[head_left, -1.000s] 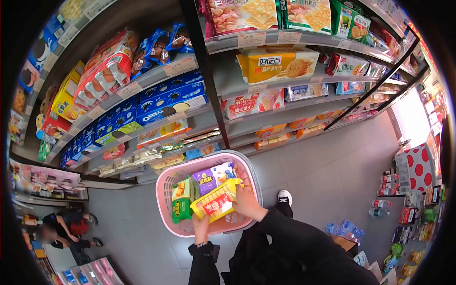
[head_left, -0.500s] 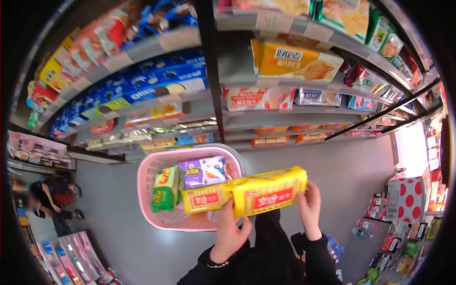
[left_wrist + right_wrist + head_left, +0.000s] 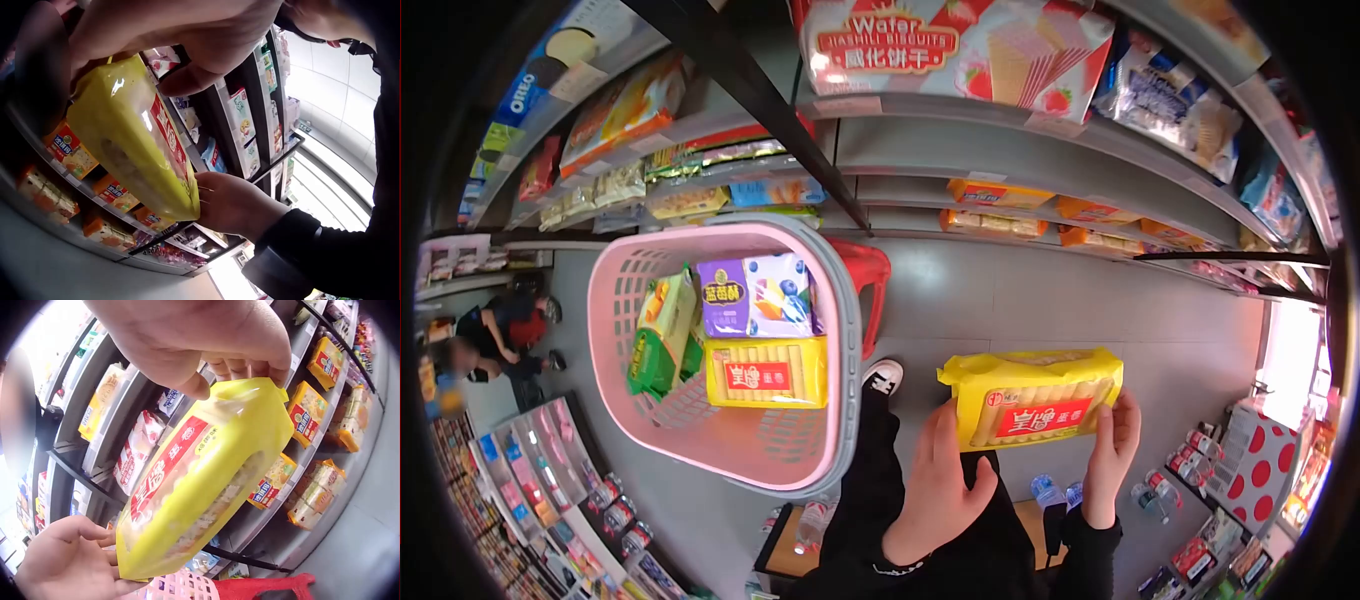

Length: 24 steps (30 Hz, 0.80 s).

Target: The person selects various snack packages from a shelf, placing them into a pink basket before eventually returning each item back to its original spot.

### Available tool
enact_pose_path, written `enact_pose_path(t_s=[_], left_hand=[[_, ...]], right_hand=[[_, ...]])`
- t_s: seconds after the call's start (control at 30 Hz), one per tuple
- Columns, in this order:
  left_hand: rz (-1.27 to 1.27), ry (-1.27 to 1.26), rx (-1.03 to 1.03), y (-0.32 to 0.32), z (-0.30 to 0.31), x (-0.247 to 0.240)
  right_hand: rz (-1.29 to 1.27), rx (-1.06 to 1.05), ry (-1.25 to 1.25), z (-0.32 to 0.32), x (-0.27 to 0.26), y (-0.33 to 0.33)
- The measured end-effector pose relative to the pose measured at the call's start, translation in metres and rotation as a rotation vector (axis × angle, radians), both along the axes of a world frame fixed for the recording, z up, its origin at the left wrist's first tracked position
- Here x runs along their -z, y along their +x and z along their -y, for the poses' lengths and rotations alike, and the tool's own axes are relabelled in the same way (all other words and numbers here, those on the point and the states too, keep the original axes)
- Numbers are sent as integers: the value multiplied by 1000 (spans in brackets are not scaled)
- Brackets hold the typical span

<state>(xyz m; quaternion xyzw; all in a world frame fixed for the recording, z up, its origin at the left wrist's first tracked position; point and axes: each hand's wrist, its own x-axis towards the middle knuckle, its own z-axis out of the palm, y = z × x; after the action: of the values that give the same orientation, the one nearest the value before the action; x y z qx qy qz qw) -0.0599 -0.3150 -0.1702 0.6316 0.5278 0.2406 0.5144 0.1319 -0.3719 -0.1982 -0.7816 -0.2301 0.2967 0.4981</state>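
Before me, both hands hold a yellow pack of egg rolls with a red label, one hand at each end. My left hand supports its left end, with the fingers partly hidden behind the wrapper. At the other end my right hand grips with the thumb in front and fingers behind, and the right wrist view shows this hand over the pack's end. To the left, a pink basket contains a second yellow egg roll pack, a purple blueberry pastry pack and a green pack.
Shelves run along the front, with a wafer box and orange biscuit packs. A red stool shows behind the basket. Bottles stand near my legs. Another person is at the far left.
One egg roll pack has come out of the basket and moved right, held in both hands. The other stays in the basket. The view has shifted lower and closer to the shelves.
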Motion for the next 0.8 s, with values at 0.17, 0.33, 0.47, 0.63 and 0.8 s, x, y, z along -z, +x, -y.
enact_pose_path(t_s=[0.17,0.33,0.47,0.63,0.8], left_hand=[[-57,48,-81,32,3,34],[-73,43,-116,58,-4,50],[-134,88,-138,79,-5,51],[-147,104,-120,99,-2,55],[-114,69,-129,112,1,67]], right_hand=[[-9,-88,2,-10,26,33],[-11,-143,1,-16,42,59],[-21,-165,10,-16,43,79],[6,-186,12,-15,38,105],[18,-225,-9,-16,42,118]])
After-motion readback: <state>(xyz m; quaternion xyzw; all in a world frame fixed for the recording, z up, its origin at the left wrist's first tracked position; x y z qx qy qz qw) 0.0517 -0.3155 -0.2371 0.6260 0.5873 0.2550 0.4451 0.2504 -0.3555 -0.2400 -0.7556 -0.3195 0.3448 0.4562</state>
